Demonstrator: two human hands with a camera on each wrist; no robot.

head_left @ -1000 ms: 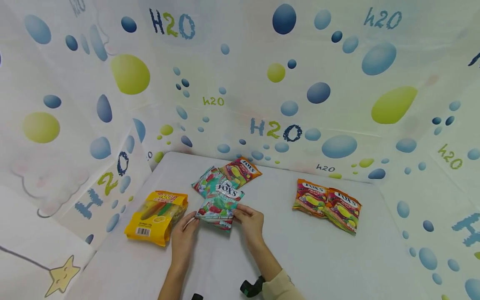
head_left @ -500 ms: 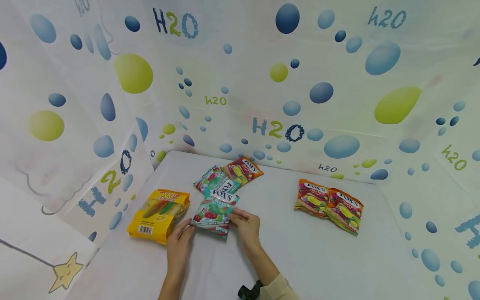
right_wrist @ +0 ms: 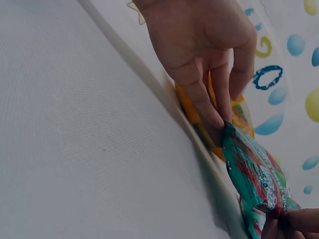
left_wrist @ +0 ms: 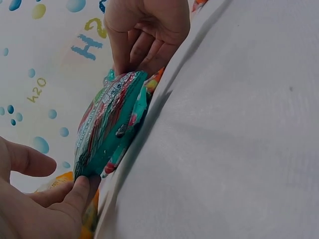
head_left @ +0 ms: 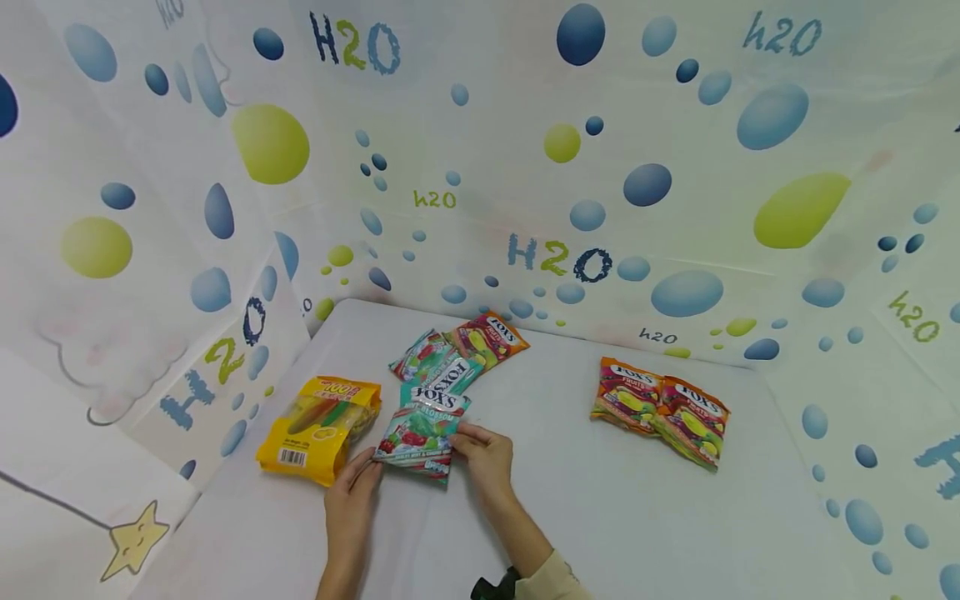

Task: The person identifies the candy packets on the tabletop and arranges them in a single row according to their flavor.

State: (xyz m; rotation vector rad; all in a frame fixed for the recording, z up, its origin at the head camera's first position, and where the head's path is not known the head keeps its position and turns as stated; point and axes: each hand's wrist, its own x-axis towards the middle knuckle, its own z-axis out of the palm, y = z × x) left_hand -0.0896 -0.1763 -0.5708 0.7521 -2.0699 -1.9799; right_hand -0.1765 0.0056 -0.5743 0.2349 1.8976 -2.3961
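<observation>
Because the teal packet (head_left: 422, 432) looks soft, left hand (head_left: 351, 490) and right hand (head_left: 487, 461) pinch opposite sides, just below frame centre, each grip nearly closed, presumably for even support.

Head view bright, light soft & even; wrist views dimmer, greyer. Glare flecks on shiny teal-and-red sweets bag (left_wrist: 107, 117) btwn bare L hand (left_wrist: 47, 209) & bare R hand (left_wrist: 149, 22); soft shadow on white cloth-covered table (left_wrist: 224, 139) alongside. Yellow plastic bag (right_wrist: 187, 104) behind L hand slightly blurry; head-view edges stretched.
</observation>
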